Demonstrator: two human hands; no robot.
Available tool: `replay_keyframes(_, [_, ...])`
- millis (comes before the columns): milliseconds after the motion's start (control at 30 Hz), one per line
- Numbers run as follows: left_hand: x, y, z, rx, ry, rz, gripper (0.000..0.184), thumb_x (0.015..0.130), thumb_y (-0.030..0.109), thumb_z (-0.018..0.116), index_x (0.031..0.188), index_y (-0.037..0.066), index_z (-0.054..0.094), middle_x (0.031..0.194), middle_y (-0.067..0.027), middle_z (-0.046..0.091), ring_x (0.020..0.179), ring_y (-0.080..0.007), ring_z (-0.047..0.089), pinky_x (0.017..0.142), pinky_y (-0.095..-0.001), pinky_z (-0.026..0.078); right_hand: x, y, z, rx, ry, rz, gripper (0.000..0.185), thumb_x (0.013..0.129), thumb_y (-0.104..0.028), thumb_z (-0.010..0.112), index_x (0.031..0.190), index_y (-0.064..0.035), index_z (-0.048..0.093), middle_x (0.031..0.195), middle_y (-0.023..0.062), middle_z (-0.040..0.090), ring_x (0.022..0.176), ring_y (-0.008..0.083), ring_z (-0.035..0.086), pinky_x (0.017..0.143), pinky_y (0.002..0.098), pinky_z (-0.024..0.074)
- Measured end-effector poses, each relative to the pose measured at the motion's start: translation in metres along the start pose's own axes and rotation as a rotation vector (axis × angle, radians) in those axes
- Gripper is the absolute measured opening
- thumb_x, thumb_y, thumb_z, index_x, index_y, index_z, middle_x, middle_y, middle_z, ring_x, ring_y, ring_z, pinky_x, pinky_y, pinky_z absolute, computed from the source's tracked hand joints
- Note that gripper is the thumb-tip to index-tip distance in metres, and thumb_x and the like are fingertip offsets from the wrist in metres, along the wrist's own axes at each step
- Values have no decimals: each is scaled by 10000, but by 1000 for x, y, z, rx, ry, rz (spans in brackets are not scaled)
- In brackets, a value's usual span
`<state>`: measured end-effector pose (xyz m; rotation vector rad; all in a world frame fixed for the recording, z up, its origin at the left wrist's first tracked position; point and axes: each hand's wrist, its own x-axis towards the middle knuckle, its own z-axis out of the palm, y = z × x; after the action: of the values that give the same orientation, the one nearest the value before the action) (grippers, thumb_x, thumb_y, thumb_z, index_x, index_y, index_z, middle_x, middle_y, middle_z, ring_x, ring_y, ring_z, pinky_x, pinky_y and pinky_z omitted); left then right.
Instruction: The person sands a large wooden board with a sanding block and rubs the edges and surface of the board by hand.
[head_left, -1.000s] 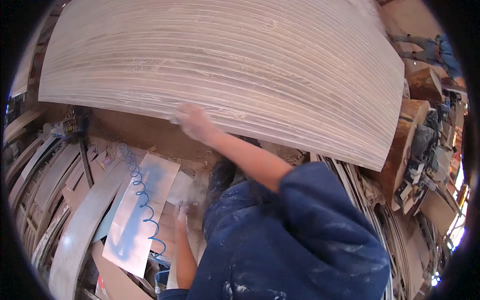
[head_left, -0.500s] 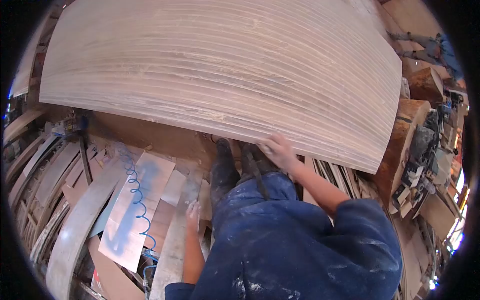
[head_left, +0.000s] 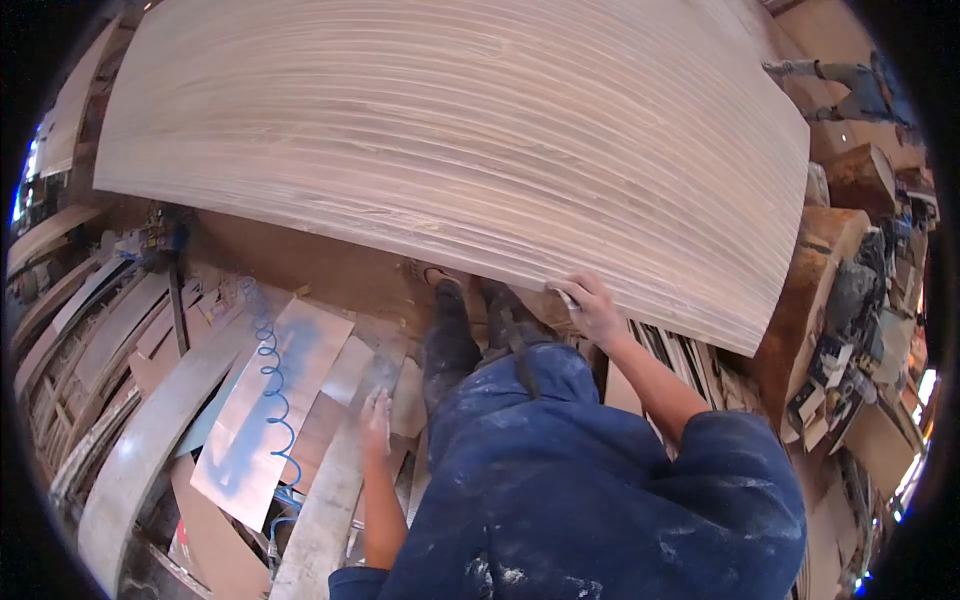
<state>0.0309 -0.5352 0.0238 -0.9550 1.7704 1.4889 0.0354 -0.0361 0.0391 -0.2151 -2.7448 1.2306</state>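
Observation:
A large wooden panel [head_left: 460,130] with fine parallel ridges lies across the top of the view, pale dust over its surface. At its near edge, my right hand [head_left: 594,312] is closed with a small pale flat piece [head_left: 568,299] between thumb and fingers. What that piece is made of cannot be made out. My left hand [head_left: 376,425] hangs apart from the panel, over the boards on the left, its fingers stretched out and whitened, probably by dust.
A coiled blue hose [head_left: 268,365] lies over a blue-stained board [head_left: 262,410]. Curved planks [head_left: 160,450] are heaped at left. A thick timber block [head_left: 815,290] stands by the panel's right end, near piled clutter. Another person's legs [head_left: 845,90] show at upper right.
My right hand has moved right along the panel's near edge, and the pale piece in it now shows. My left hand has shifted slightly left. The view has tilted a little.

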Motion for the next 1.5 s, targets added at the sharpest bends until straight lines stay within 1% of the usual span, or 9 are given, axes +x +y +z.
replay_keyframes(333, [-18,-16,8,422,-25,-158,458,984,246,653,1357,-6,568,1133,-71,655,1028,-149,603,888,-242,460,145,-85,156,189,69,-195,227,784,-3,602,989,-93,638,879,147,582,918,374,591,828,458,503])
replay_keyframes(467, [0,-23,2,205,-3,-19,427,994,216,633,1346,-19,574,1179,-85,664,1061,-174,616,938,-286,464,23,-5,57,71,-35,-16,415,774,14,657,1160,-130,705,1071,133,665,1016,355,610,903,460,487])
replay_keyframes(533, [-2,-12,13,46,60,41,414,997,204,625,1339,-26,575,1189,-95,667,1075,-187,622,966,-308,466,-34,4,-25,-74,49,106,293,819,-36,740,1098,-125,748,914,106,667,857,300,632,749,388,514])
replay_keyframes(667, [3,37,80,468,-125,437,456,997,166,592,1390,-45,500,1403,-199,552,1280,-306,541,1100,-382,407,-95,-18,-111,-256,-8,233,264,830,13,707,1077,-80,718,976,108,674,895,288,658,783,365,519])
replay_keyframes(800, [-9,122,202,1025,31,1098,594,860,177,674,1411,26,512,1555,-236,344,1442,-437,310,1185,-524,275,-75,-52,-105,-106,166,384,210,874,36,705,1064,-53,709,1005,132,674,925,271,677,792,324,525])
replay_keyframes(1067, [-56,116,328,1698,-236,952,848,871,385,593,1504,-98,302,1610,-266,223,1519,-440,107,1220,-614,31,-99,-29,-96,83,347,522,184,904,0,703,1086,-24,684,1004,121,679,909,212,670,823,314,520])
replay_keyframes(1233, [-90,64,384,1688,-549,1111,766,874,324,571,1485,-86,358,1567,-275,315,1483,-467,213,1225,-599,49,-109,-32,-100,261,516,773,276,980,-58,610,1248,4,622,1124,115,686,981,171,650,866,303,506])
replay_keyframes(1300, [-91,58,386,1473,-644,1346,609,871,180,521,1419,-76,454,1491,-232,436,1437,-419,325,1225,-579,130,-113,-28,-98,413,480,885,373,1021,-62,506,1382,27,534,1191,136,682,1063,166,640,905,300,498])
replay_keyframes(1500, [-20,116,302,1395,-390,1471,527,814,155,597,1327,33,571,1308,-138,577,1307,-302,476,1193,-566,233,-103,-12,-74,211,280,741,322,1018,-89,560,1321,12,599,1217,159,696,1077,197,675,923,306,506])
